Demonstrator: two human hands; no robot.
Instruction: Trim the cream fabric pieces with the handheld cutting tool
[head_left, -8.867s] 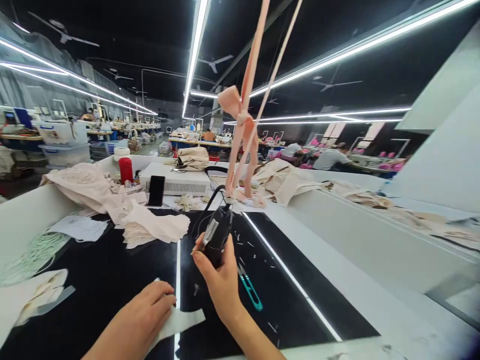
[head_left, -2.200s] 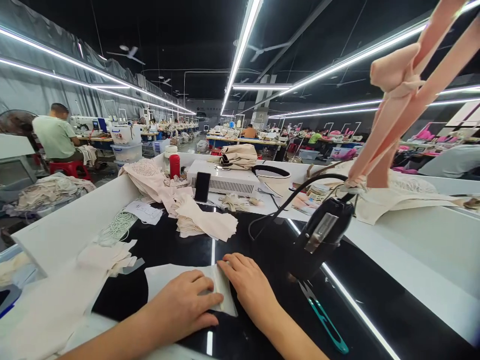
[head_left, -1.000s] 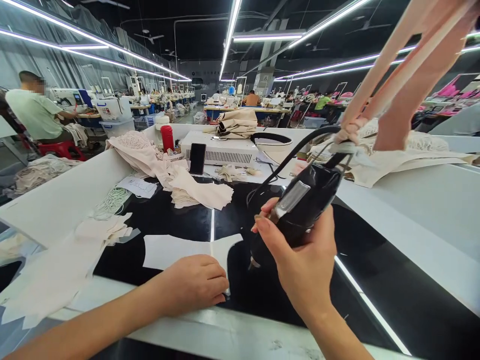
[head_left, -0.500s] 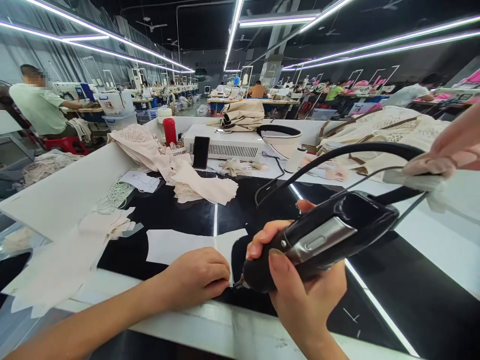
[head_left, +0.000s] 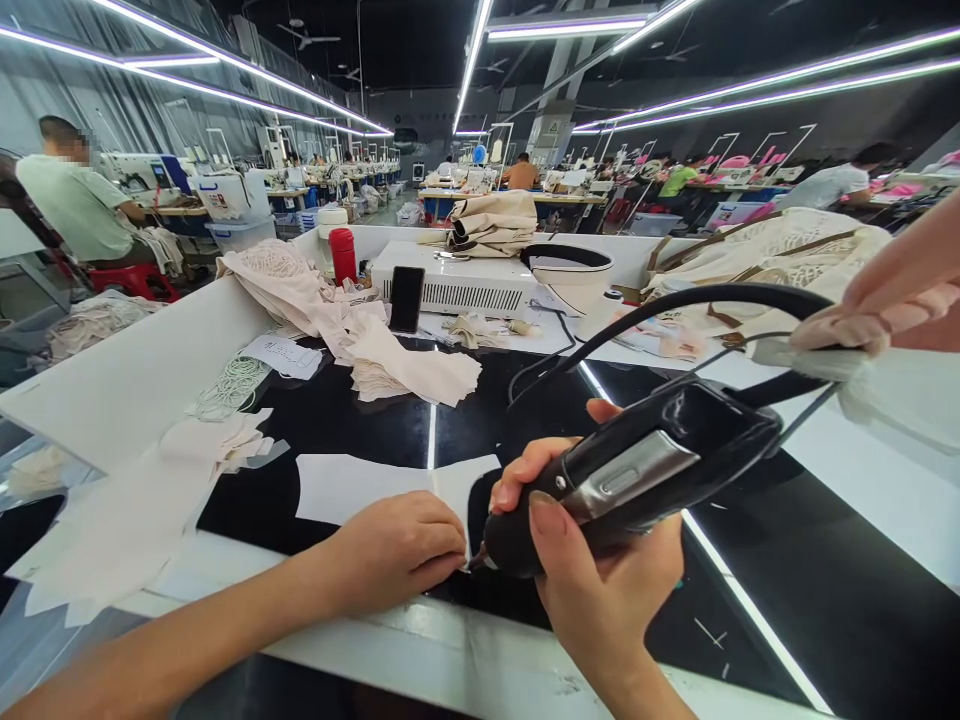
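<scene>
The right hand (head_left: 600, 590), closed round a long black, silver-panelled tool (head_left: 637, 470), had brought its tip beside a flat, white, cloth-like sheet (head_left: 349, 487), seemingly within working reach. The left hand (head_left: 401, 545) curled there, its pinch unclear.

We are in a garment workshop, a wide sewing hall with a dark ceiling (head_left: 420, 40). Rows of sewing machines (head_left: 135, 172) reach back from us under long strip lights (head_left: 474, 55), and we see people (head_left: 75, 208) seated among them, one on a red stool (head_left: 135, 281). Ceiling fans (head_left: 302, 39) hang overhead, plastic tubs (head_left: 241, 236) stand beside a machine, and stacks of cut cloth (head_left: 416, 372) lie on the surface (head_left: 352, 422) before us.
</scene>
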